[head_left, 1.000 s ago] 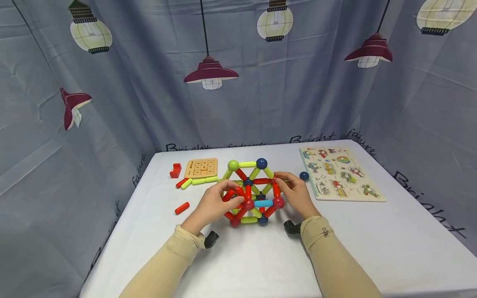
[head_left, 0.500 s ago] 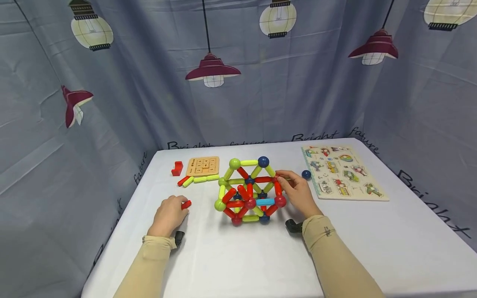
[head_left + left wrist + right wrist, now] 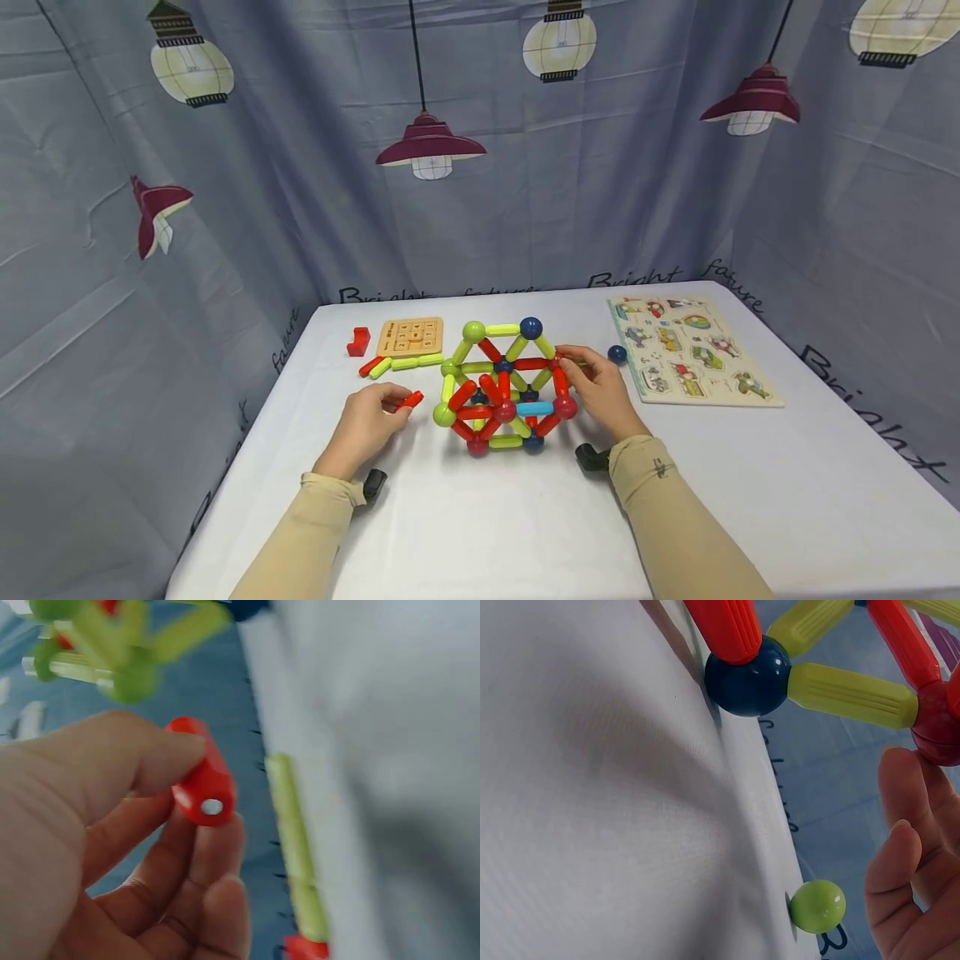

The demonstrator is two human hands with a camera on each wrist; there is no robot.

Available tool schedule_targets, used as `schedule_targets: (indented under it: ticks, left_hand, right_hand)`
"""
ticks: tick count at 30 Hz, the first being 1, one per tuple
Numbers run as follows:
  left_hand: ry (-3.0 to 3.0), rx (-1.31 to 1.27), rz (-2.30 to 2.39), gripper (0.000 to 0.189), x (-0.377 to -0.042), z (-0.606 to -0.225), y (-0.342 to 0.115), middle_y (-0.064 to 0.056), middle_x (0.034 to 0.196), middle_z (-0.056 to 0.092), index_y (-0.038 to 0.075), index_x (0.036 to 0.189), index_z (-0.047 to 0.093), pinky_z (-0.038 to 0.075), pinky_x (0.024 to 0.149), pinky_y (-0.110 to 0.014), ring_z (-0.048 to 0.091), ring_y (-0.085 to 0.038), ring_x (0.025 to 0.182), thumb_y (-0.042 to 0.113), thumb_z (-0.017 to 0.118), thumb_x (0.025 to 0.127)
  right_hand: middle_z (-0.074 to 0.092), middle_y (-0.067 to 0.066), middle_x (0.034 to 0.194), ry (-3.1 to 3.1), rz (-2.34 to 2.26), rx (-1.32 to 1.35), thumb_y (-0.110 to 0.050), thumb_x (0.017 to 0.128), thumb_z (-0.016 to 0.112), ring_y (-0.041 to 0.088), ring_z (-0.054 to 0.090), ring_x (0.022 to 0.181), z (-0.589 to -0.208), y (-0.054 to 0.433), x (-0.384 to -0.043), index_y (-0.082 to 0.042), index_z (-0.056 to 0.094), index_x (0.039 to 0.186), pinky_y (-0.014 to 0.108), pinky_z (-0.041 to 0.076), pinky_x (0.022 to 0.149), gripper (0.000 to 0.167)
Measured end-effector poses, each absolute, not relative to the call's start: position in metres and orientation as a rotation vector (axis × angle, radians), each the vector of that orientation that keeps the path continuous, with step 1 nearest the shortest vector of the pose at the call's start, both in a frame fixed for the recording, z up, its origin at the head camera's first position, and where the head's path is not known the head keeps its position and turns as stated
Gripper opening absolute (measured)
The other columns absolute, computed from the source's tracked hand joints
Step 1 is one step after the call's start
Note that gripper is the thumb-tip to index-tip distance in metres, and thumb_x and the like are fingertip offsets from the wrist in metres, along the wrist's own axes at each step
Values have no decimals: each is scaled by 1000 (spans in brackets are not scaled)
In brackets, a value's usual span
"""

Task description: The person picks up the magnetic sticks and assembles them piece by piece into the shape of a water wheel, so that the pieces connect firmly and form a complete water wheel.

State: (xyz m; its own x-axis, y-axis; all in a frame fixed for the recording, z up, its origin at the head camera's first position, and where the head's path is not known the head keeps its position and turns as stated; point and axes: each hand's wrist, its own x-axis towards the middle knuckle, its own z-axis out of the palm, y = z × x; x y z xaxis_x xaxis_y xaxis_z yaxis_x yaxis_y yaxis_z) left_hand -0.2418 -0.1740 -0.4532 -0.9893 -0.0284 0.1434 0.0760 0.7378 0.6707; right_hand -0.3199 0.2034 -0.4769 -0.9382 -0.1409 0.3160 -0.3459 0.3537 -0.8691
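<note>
My left hand (image 3: 366,423) pinches a red magnetic rod (image 3: 204,774) between thumb and fingers, left of a ball-and-rod frame. A silvery end of the rod faces the left wrist camera. The magnetic frame (image 3: 506,410) stands on the table, built of red, green and dark blue balls with red, lime and one light blue rod. Two red rods jut up on its front left side, their upper ends free. On its right, my right hand (image 3: 600,393) holds the frame at a red ball (image 3: 936,724), fingertips against the ball; the thumb is out of the right wrist view.
Loose lime rods (image 3: 418,361) and a red rod (image 3: 371,366) lie at the back left, near a wooden number board (image 3: 409,337) and a red block (image 3: 358,341). A dark blue ball (image 3: 617,355) sits beside a picture puzzle board (image 3: 697,350). The right wrist view shows a green ball (image 3: 817,906).
My left hand left the frame, reached left to the red rod lying on the table, took it and is carrying it right towards the frame. The right hand has stayed at the frame.
</note>
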Motion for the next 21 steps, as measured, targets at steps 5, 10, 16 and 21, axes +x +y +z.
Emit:
schedule_targets:
  ticks: [5,10,16,21]
  left_hand:
    - [-2627,-164,-1310,23,-232,-413,-163,-1,102,77,14,112,78,58,72,-28,69,-18,87,13,80,88]
    - [-2589,-311,-1397,25,-225,-375,-146,-1,106,77,16,114,78,59,74,-30,69,-18,86,16,80,90]
    - [-2565,-446,-1447,30,-228,-360,-121,-4,105,73,12,122,74,59,77,-29,68,-19,87,12,76,92]
    - [-2580,-595,-1392,29,-238,-361,-89,0,106,71,11,119,74,60,84,-34,68,-17,93,13,77,91]
  right_hand:
    - [71,7,120,-2437,1625,441,-41,104,61,26,66,95,-476,203,-320,-19,65,136,34,59,79,39]
    - [71,8,121,-2421,1632,447,-39,104,61,27,67,96,-478,205,-321,-16,65,136,44,61,82,40]
    - [72,7,120,-2417,1636,447,-38,104,62,25,67,95,-477,205,-323,-18,66,135,44,61,81,37]
    - [71,9,121,-2423,1627,447,-37,104,61,23,67,93,-479,203,-322,-18,66,135,43,61,80,36]
